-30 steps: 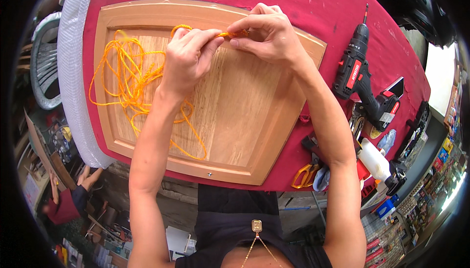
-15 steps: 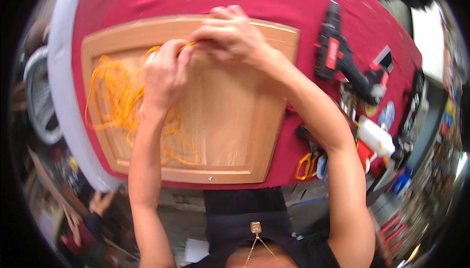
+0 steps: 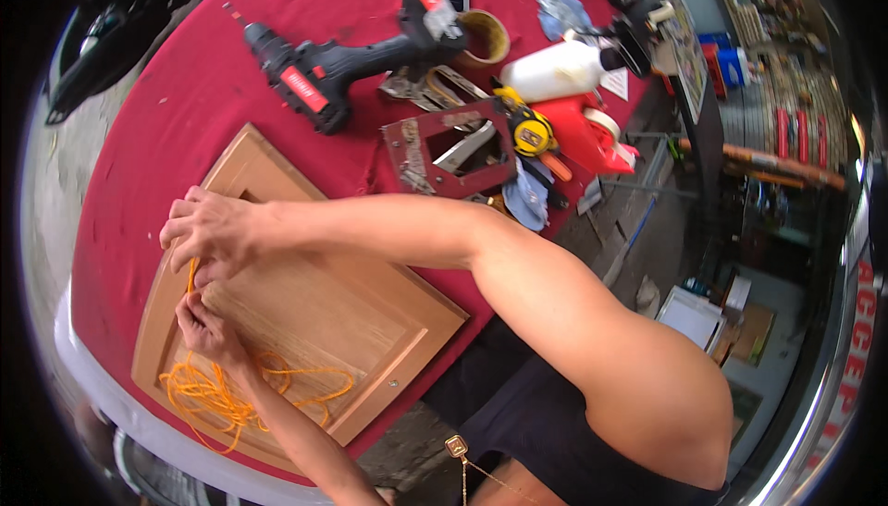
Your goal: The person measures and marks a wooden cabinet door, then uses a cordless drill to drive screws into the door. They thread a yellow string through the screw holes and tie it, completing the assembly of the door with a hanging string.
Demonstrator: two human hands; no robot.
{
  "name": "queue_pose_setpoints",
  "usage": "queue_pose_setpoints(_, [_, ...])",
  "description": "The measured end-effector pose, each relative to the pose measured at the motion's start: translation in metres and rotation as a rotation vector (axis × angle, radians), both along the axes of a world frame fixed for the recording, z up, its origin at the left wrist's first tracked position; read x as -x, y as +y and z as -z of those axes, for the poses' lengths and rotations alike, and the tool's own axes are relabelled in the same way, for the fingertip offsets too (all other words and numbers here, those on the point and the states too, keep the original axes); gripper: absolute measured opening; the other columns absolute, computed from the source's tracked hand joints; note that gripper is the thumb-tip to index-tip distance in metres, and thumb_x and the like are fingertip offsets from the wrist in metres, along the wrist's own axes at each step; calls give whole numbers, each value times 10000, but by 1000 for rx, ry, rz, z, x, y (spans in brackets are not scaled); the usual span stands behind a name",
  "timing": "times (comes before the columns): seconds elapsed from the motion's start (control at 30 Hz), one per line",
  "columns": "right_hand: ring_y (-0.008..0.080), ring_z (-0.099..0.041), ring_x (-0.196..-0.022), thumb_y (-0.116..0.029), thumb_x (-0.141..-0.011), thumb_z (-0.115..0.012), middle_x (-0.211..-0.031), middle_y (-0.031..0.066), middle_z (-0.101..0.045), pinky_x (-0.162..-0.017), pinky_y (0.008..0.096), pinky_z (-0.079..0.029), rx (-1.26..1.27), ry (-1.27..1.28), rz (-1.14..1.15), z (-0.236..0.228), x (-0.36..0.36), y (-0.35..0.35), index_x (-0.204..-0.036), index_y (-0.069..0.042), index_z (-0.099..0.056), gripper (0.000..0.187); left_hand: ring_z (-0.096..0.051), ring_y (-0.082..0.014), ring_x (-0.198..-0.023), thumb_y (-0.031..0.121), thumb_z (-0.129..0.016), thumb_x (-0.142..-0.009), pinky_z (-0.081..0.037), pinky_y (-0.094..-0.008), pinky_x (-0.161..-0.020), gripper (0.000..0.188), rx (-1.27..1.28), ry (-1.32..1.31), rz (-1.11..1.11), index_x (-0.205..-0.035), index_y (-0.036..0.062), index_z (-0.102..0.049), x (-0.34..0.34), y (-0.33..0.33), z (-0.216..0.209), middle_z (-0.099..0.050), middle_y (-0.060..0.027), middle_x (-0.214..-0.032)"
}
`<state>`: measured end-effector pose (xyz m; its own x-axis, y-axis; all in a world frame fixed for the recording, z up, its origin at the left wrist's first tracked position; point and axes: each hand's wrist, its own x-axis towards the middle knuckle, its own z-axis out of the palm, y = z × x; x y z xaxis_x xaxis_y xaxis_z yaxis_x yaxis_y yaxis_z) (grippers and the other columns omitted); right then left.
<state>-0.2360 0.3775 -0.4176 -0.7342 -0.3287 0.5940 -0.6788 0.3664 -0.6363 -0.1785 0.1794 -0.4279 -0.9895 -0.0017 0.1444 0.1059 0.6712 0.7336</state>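
Observation:
A bundle of thin orange cord point(image 3: 208, 395) lies in loose loops on a wooden cabinet door point(image 3: 305, 312). My left hand point(image 3: 213, 332), over the door, is closed in a pinch on the cord. A short length runs from it up to my right hand point(image 3: 217, 233), whose bent fingers are closed on the cord above the door's far edge. Part of the cord inside my right hand is hidden by the fingers. A small metal knob or screw point(image 3: 393, 384) shows on the door's near frame.
On the red cloth point(image 3: 185, 108) lie a black and red cordless drill point(image 3: 314, 71), a roll of tape point(image 3: 486, 37), a yellow tape measure point(image 3: 532, 131), a dark red metal frame point(image 3: 444, 150), a white bottle point(image 3: 555, 71) and a red tape dispenser point(image 3: 587, 127).
The view has swung right, so the door and hands now appear lower left and tilted, and the tools nearer the middle. Both hands still hold the cord, with a short stretch between them.

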Motion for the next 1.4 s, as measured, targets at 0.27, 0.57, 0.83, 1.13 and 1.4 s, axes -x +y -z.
queue_pose_setpoints(0.27, [195,-537,-764,-127,-746,-687,-823,55,-544,-687,318,-433,-126,-98,923,-115,-242,210,-761,-121,-618,71,-465,-83,-696,239,-499,-985,-404,-218,-632,260,-70,1,-44,-907,6,-584,0,-15,14,-516,8,-754])
queue_pose_setpoints(0.57, [147,-539,-1004,-269,-882,-601,-1166,56,-553,-841,292,-456,-127,-1360,797,-140,-369,456,-1124,-22,-608,345,-331,-28,-591,231,-489,-990,-289,-181,-512,253,-109,-71,-130,-886,20,-581,1,-3,6,-397,59,-687])
queue_pose_setpoints(0.83, [163,-548,-1016,-258,-812,-690,-1342,105,-451,-764,295,-505,-42,-1830,386,-132,-344,491,-940,-6,-679,282,-335,-25,-612,230,-473,-995,-294,-177,-524,244,-135,-83,-141,-933,22,-586,3,-7,9,-424,61,-724])
queue_pose_setpoints(1.13, [222,-537,-1112,-135,-658,-809,-1322,187,-500,-889,348,-444,183,-1669,393,-143,-366,502,-794,7,-712,219,-310,-22,-578,240,-487,-989,-259,-186,-496,251,-98,-80,-120,-926,23,-596,7,-14,12,-390,73,-682])
queue_pose_setpoints(1.4, [262,-504,-1201,-175,-665,-823,-1309,205,-515,-945,358,-424,5,-1736,341,-138,-381,509,-835,6,-725,267,-308,-23,-564,239,-496,-985,-255,-186,-487,252,-69,-61,-123,-929,19,-604,5,-7,8,-390,72,-663])
